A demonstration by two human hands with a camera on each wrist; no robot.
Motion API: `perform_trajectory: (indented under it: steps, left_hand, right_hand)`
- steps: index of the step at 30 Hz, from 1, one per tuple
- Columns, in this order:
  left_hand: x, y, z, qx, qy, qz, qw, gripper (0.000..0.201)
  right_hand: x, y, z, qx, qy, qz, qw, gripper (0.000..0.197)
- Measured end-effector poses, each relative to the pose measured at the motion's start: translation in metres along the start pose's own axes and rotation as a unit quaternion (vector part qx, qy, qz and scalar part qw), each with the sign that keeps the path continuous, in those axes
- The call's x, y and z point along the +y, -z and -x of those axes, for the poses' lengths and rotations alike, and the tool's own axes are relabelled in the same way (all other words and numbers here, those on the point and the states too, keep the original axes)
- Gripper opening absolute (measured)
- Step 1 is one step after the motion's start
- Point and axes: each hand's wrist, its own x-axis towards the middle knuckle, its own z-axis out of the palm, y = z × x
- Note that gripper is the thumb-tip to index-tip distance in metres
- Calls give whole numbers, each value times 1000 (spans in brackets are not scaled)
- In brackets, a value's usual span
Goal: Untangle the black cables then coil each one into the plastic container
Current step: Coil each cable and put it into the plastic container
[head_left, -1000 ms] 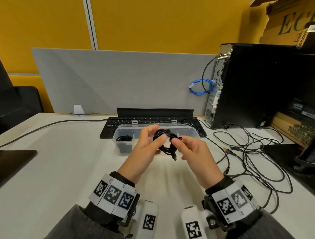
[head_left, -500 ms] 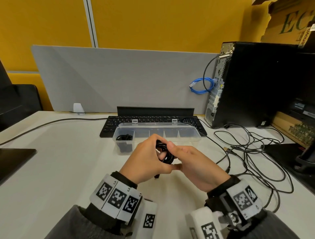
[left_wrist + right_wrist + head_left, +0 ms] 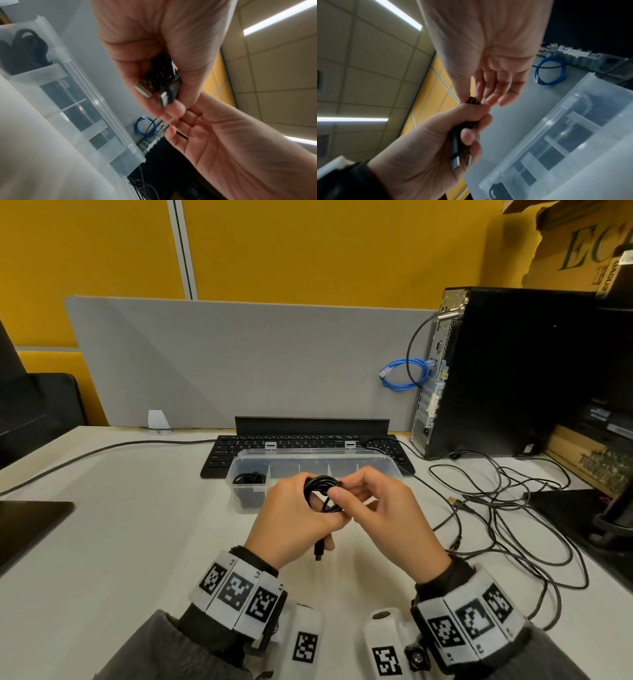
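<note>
while both hands hovered just above the desk (image 3: pixel 102 542) near the plastic container (image 3: pixel 383 462), the left hand (image 3: pixel 291 522) gripped a coiled black cable (image 3: pixel 320 486), its two plugs (image 3: pixel 150 88) poking out below the curled fingers. the right hand (image 3: pixel 383 515) pinched the coil's top. another coiled cable (image 3: pixel 248 477) lay in the container's leftmost compartment; loose tangled cables (image 3: pixel 507 508) sprawled on the right.
</note>
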Motion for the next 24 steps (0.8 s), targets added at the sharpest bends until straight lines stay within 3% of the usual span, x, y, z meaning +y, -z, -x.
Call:
perform_trajectory:
  steps: [5, 11, 18, 24]
  left_hand:
    - [4, -3, 1, -47, 16, 100, 994, 24]
    - [-2, -6, 1, -68, -4, 170, 983, 54]
    - [-4, -5, 3, -114, 3, 245, 963, 36]
    - [-4, -6, 1, -111, -3, 255, 961, 39]
  right_hand:
    - [-1, 4, -2, -14, 13, 42, 999, 12]
    - [2, 7, -1, -36, -8, 7, 999, 15]
    - [-1, 12, -2, -95, -50, -83, 991, 22]
    - [-6, 17, -1, -142, -102, -130, 976, 32]
